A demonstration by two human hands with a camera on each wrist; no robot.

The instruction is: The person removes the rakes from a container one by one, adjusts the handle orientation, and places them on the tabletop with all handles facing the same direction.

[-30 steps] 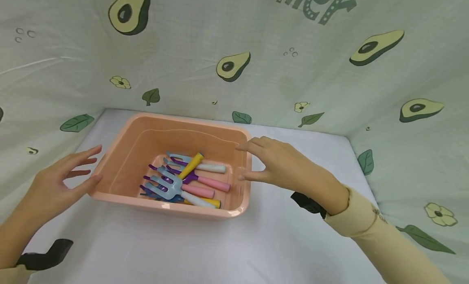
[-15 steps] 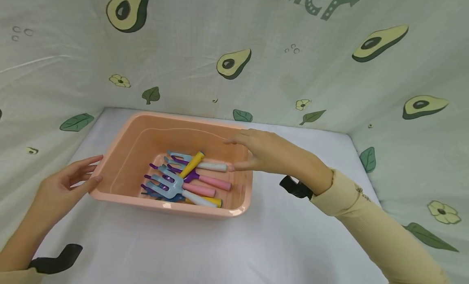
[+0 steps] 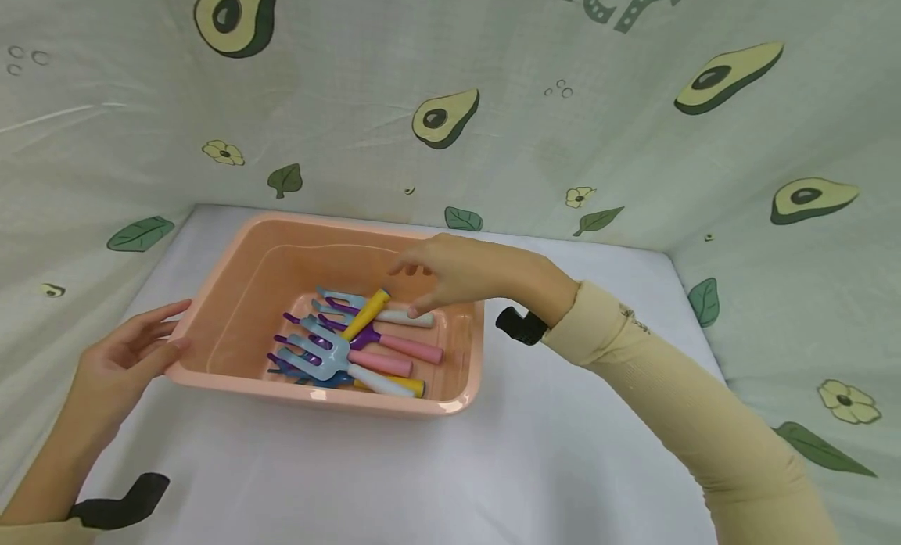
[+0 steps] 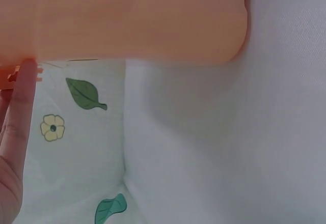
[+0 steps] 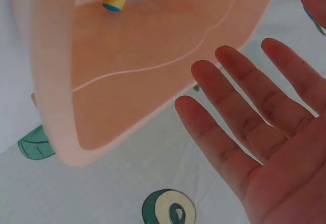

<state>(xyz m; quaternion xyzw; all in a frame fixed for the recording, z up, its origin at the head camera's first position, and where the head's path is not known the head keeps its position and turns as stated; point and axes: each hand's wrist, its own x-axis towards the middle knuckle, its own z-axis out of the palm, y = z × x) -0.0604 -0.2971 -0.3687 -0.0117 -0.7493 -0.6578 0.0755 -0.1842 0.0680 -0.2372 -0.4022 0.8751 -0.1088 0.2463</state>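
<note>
A peach plastic basin (image 3: 281,391) holds several small garden forks. On top of the pile lies a light-blue fork (image 3: 325,357) with a white handle. Purple forks with pink handles (image 3: 411,348) are beneath and beside it. One yellow handle (image 3: 366,315) points up toward the back. My left hand (image 3: 116,365) touches the basin's left rim with straight fingers; in the left wrist view a fingertip meets the peach wall. My right hand (image 3: 468,267) hovers over the basin's right half, fingers spread and holding nothing, close to the yellow handle. The right wrist view shows the bare palm (image 5: 285,158).
The basin stands on a white-covered table (image 3: 338,475), toward its back left. A pale cloth (image 3: 535,162) printed with avocados and leaves rises behind and at both sides. Black straps (image 3: 521,326) circle both wrists.
My right hand has moved left from the basin's right rim to over the forks. My left hand has come up against the left rim. The forks lie as before.
</note>
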